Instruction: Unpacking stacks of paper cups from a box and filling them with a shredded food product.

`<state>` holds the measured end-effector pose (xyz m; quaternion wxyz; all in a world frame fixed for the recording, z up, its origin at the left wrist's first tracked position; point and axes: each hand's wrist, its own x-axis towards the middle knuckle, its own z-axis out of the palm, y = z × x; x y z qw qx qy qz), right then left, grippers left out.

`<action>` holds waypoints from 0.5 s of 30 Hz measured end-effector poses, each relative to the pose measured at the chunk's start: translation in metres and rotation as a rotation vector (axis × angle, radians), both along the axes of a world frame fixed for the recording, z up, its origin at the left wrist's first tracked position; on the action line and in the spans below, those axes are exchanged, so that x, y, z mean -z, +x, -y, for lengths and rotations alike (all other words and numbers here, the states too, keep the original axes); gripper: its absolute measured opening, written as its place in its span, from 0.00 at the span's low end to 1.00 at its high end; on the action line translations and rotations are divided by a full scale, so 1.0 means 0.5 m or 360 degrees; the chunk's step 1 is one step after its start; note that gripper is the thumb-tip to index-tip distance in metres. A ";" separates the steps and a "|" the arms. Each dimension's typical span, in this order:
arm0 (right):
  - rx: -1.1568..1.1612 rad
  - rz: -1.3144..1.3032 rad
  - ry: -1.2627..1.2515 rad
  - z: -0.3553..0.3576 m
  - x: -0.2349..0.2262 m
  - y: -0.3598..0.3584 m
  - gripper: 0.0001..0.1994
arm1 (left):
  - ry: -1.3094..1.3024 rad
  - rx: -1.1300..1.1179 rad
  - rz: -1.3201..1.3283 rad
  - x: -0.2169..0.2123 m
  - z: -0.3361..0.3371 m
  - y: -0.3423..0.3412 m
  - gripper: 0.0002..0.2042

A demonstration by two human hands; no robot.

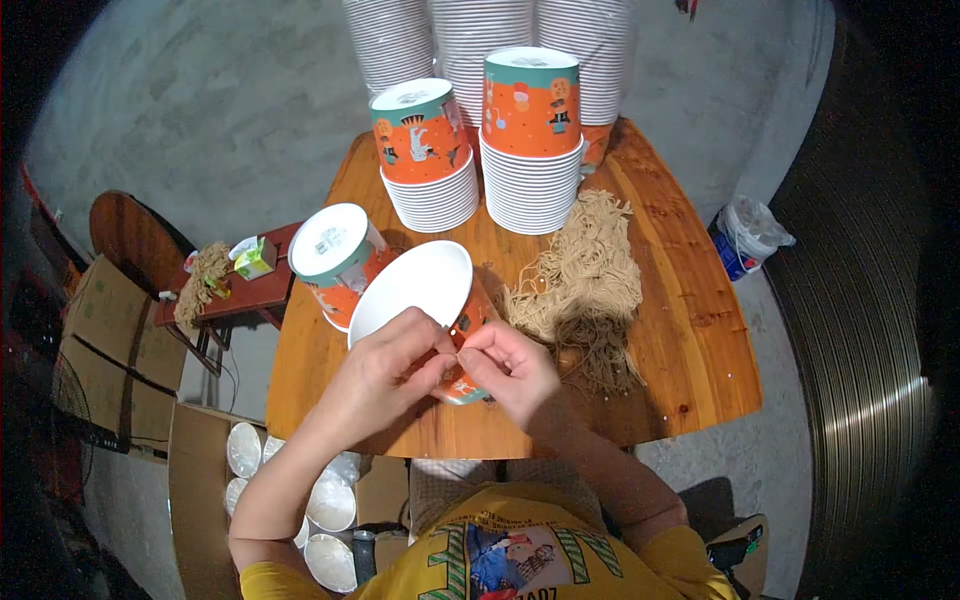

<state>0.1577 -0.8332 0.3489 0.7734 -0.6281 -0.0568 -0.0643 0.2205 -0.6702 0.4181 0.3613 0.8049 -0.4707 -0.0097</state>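
A paper bucket (425, 280) with a white inside and an orange printed wall lies tilted at the table's near side, its mouth facing up and left. Over its wall, my left hand (400, 355) is closed with thumb and finger pinched together. My right hand (507, 368) pinches right beside it, and the fingertips of both hands almost meet. Whatever thin thing they hold is too small to make out. Part of the bucket's wall is hidden behind my hands. Just right of my right hand lies a bundle of tan strings (590, 255), darker at its near end.
An upside-down orange bucket (335, 245) stands left of the tilted one. Two stacks of upturned buckets (430, 200) (533, 185) rise behind, with taller white stacks (480, 30) further back. An open carton (195, 470) of white buckets sits below the wooden table (690, 330) at left.
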 end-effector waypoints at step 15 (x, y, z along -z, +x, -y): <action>0.0864 0.0791 -0.0790 -0.009 0.018 0.022 0.07 | -0.0042 -0.0219 -0.0526 0.021 0.001 0.017 0.15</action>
